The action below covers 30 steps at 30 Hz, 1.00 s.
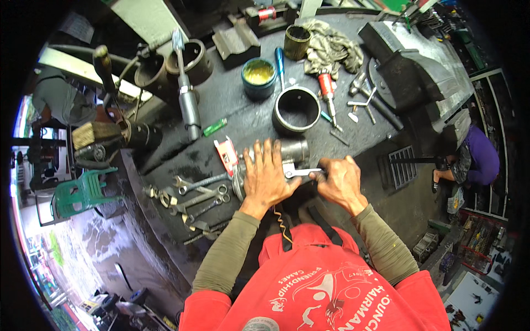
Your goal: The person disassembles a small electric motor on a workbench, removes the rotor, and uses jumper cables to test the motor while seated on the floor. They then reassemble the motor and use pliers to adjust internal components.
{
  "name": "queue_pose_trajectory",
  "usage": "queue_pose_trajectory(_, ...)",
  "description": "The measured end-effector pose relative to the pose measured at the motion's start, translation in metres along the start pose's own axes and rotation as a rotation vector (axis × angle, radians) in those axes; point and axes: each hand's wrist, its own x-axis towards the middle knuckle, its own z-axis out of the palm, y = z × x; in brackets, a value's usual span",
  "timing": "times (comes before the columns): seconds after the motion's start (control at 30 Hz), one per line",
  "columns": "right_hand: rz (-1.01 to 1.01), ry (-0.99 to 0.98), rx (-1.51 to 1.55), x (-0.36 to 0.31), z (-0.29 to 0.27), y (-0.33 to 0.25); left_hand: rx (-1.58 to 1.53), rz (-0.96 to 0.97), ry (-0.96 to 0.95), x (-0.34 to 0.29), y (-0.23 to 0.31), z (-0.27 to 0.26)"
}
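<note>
On the dark workbench, a metal cylinder point(295, 150) lies in front of me. My left hand point(266, 179) rests flat over it with fingers stretched out, hiding much of it. My right hand point(340, 183) is closed around a wrench point(303, 172), whose head reaches the cylinder's near side beside my left thumb. What the wrench head sits on is too small to tell. Left of my left hand is a red and white tool point(226, 156), partly covered by the hand. Several combination wrenches point(207, 201) are spread out further left.
Beyond my hands stand an open metal sleeve point(297, 109) and a tub of yellow grease point(259, 78). A red-handled tool point(327, 88), a rag point(334, 47) and a hammer point(381, 102) lie at the right. A large vise point(419, 83) is far right. Another person point(481, 154) crouches at right.
</note>
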Motion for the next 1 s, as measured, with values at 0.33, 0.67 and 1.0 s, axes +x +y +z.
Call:
queue_pose_trajectory(0.33, -0.318, -0.152, -0.030, 0.054, -0.013, 0.022, 0.006, -0.010, 0.075, 0.000, -0.001, 0.004)
queue_pose_trajectory(0.67, -0.430, -0.168, -0.111, 0.068, -0.002, 0.029, -0.014, -0.009, 0.165, -0.001, -0.002, 0.004)
queue_pose_trajectory(1.0, -0.538, -0.047, -0.105, 0.050, 0.002, 0.033, -0.023, -0.045, 0.150, 0.000, -0.003, 0.007)
